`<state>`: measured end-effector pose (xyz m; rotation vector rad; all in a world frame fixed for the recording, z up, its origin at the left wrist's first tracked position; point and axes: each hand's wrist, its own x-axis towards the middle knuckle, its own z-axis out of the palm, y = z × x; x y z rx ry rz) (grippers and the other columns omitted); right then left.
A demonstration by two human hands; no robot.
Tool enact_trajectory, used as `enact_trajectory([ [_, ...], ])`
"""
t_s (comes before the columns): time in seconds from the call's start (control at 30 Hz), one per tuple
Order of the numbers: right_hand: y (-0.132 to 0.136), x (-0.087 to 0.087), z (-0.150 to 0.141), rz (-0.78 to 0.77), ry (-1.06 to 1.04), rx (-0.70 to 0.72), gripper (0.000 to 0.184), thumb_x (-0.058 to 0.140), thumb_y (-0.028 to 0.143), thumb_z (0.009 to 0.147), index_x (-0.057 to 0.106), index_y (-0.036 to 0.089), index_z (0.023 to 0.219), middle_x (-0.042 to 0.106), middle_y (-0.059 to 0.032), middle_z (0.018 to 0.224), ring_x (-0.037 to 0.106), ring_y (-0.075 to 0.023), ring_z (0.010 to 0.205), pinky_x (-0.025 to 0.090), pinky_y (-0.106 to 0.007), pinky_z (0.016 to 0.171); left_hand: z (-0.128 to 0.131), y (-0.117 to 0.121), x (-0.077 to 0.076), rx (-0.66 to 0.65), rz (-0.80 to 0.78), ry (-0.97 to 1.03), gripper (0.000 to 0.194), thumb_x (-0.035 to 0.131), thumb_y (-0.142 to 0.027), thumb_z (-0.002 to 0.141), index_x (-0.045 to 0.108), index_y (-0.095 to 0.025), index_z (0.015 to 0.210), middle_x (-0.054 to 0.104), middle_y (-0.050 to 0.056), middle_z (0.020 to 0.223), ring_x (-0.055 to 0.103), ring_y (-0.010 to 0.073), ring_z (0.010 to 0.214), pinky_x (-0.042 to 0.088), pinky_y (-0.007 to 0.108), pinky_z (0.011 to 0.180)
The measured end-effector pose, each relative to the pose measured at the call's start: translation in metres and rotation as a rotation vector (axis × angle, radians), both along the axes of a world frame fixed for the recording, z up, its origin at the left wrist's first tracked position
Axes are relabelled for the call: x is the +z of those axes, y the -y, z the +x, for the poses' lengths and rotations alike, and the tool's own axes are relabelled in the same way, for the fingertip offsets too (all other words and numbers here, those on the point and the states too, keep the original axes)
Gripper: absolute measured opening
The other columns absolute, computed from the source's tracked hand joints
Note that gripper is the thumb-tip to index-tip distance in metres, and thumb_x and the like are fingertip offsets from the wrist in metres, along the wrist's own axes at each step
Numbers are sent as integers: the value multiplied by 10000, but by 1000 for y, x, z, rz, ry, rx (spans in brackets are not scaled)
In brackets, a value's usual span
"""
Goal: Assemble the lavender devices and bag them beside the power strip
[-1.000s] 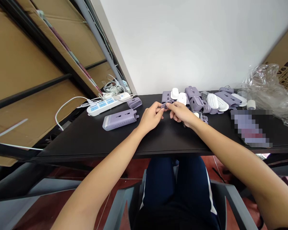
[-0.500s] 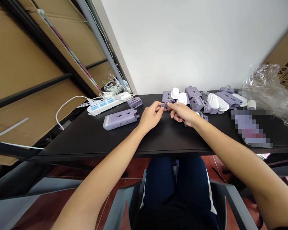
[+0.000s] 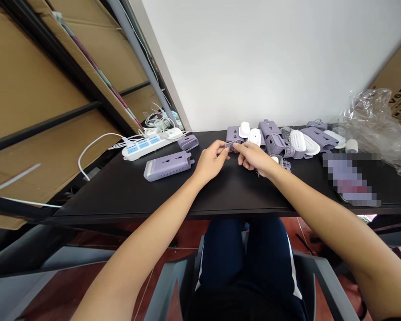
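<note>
Between my two hands, just above the black table, is a small purple plastic part [image 3: 231, 145], partly covered by fingers. My left hand [image 3: 212, 159] pinches it from the left. My right hand [image 3: 252, 158] is closed on its right side with thumb and fingertips. A thin metal spring [image 3: 257, 173] shows below the right hand's curled fingers; whether that hand grips it I cannot tell. To the left of my left hand lies a long purple housing [image 3: 169, 166] with slots and a dotted side. Behind it rests a short purple cap [image 3: 188, 142].
Purple housings [image 3: 270, 129], white oval pieces [image 3: 298, 141] and springs crowd the table's back by the wall. A white power strip [image 3: 147, 146] with cables is at the left. Clear plastic wrap [image 3: 374, 120] and a white roll [image 3: 351, 146] lie right, near a pixelated item [image 3: 349, 180].
Almost nothing differs. Both hands stay on the small purple part in the same place, and the view has shifted very slightly.
</note>
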<state>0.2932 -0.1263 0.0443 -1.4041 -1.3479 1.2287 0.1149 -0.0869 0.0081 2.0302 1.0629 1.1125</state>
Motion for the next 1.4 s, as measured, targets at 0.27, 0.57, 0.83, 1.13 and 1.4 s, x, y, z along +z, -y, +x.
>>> enact_trajectory([
  [0.27, -2, -5, -3, 38, 95, -46, 340, 494, 406, 1068, 472, 234, 776, 575, 34, 501, 410, -87, 356, 258, -210, 333, 1, 3, 2, 4, 9, -46, 235, 572, -387, 980, 631, -253, 1164, 794, -12, 880, 789, 194, 909, 568, 265, 726],
  [0.57, -1, -5, -4, 57, 93, -41, 340, 491, 402, 1071, 460, 241, 773, 587, 32, 513, 411, -87, 358, 260, -214, 336, 2, 0, -1, -38, -62, 72, 272, 636, -405, 920, 635, -230, 1127, 791, 11, 900, 784, 206, 889, 566, 231, 589],
  [0.83, -1, -5, -4, 53, 94, -35, 318, 497, 414, 1071, 490, 235, 809, 584, 40, 515, 414, -88, 355, 269, -218, 342, 2, -1, -1, -24, -73, 108, 275, 647, -412, 905, 647, -222, 1105, 788, 15, 878, 781, 200, 866, 557, 219, 576],
  [1.13, 2, -2, -5, 52, 107, -32, 288, 493, 405, 1075, 507, 224, 852, 583, 51, 521, 418, -83, 354, 274, -215, 344, 3, -1, -1, 16, -61, 124, 244, 657, -373, 887, 653, -228, 1083, 779, 8, 861, 767, 193, 849, 547, 233, 601],
  [1.4, -1, 0, -2, -19, 81, 47, 311, 410, 447, 1084, 558, 209, 949, 564, 42, 540, 420, -106, 374, 264, -239, 368, 3, 3, 2, 84, 37, 76, 202, 643, -325, 887, 675, -226, 1060, 780, 1, 868, 691, 154, 760, 508, 248, 655],
])
